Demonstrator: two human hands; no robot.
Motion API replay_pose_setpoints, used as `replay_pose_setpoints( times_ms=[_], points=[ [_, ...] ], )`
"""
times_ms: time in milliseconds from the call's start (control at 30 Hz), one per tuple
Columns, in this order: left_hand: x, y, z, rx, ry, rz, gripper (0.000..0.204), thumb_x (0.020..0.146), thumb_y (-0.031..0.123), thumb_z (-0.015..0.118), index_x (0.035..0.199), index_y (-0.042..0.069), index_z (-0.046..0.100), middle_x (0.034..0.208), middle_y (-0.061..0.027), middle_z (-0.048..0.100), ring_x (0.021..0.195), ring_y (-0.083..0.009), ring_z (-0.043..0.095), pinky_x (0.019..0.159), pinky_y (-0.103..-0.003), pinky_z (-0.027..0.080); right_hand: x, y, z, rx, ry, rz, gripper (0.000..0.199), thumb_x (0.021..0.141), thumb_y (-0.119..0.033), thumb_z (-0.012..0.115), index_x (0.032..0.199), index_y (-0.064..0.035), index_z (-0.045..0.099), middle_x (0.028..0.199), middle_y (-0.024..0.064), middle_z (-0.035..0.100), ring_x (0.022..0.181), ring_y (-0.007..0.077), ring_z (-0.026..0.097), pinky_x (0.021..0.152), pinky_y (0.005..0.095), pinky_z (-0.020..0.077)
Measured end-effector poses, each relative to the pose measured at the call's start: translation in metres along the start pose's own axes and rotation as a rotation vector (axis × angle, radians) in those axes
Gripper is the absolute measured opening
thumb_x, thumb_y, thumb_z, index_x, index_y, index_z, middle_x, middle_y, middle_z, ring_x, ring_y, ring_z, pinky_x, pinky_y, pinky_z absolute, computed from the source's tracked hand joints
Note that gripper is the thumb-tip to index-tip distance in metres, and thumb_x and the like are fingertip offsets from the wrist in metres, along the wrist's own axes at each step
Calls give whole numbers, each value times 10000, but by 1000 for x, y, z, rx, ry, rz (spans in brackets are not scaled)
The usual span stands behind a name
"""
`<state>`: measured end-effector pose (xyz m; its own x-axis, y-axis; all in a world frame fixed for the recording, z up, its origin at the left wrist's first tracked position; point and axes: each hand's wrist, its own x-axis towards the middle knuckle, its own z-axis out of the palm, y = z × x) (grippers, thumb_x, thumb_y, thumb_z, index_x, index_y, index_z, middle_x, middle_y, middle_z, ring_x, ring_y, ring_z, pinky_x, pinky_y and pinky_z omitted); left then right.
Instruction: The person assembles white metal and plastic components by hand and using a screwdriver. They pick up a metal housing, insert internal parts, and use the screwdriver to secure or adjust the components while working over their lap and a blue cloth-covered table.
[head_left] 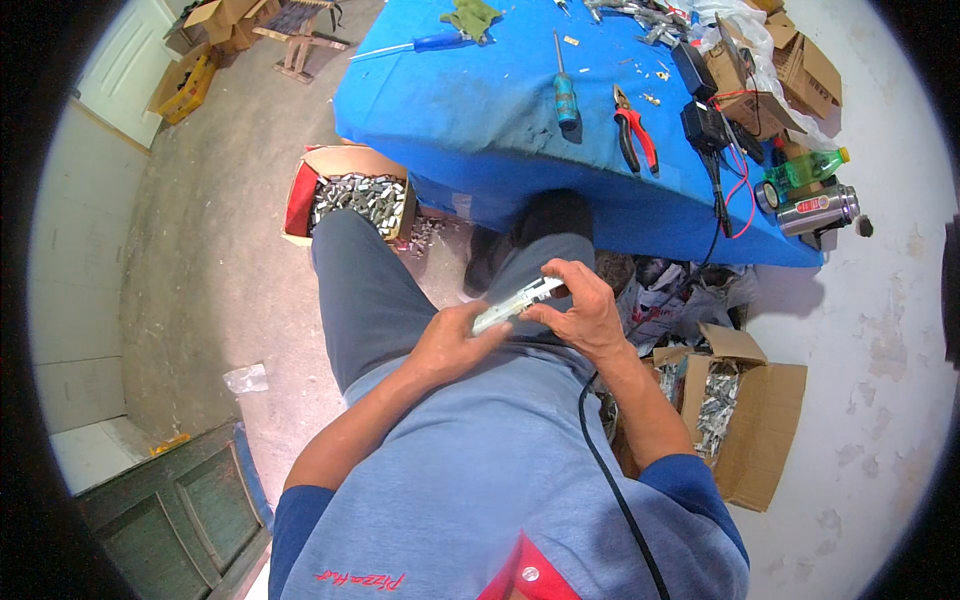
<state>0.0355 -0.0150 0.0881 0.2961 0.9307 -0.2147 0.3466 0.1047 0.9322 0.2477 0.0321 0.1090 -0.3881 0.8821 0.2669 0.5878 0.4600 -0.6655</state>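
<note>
Over my lap I hold a slim, pale bar-shaped part (pixel 516 304) with open-looking detail along its upper side; its exact kind I cannot make out. My left hand (pixel 453 343) is closed around its lower left end. The fingers and thumb of my right hand (pixel 582 308) pinch the upper right end. Beyond my knees, on the blue-covered table (pixel 470 125), lie a teal-handled screwdriver (pixel 565 95) and red-and-black pliers (pixel 633 130). Farther left is a long screwdriver with a blue handle (pixel 437 42), beside a green cloth (pixel 471 17).
A carton of small metal and dark parts (pixel 360 200) stands by my left knee. At my right is an open cardboard box (pixel 765 430) with metal pieces. Black adapters (pixel 705 125), a green bottle (pixel 808 170) and a steel flask (pixel 818 210) crowd the table's right edge. A black cable (pixel 610 480) crosses my shirt.
</note>
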Motion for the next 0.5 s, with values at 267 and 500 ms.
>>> replay_pose_setpoints(
  times_ms=[267,500],
  points=[
    [1,-1,-3,121,60,-14,364,866,332,608,930,-26,607,732,-207,626,657,-295,629,610,-401,469,3,-7,8,5,73,17,406,628,-260,820,899,-44,608,786,114,611,680,258,617,577,344,488],
    [8,-17,27,95,117,23,359,881,309,587,923,-47,599,756,-222,628,695,-277,636,619,-394,468,19,-31,20,-79,301,-55,241,679,-206,788,698,-50,604,648,100,597,597,283,607,556,376,476]
  ],
)
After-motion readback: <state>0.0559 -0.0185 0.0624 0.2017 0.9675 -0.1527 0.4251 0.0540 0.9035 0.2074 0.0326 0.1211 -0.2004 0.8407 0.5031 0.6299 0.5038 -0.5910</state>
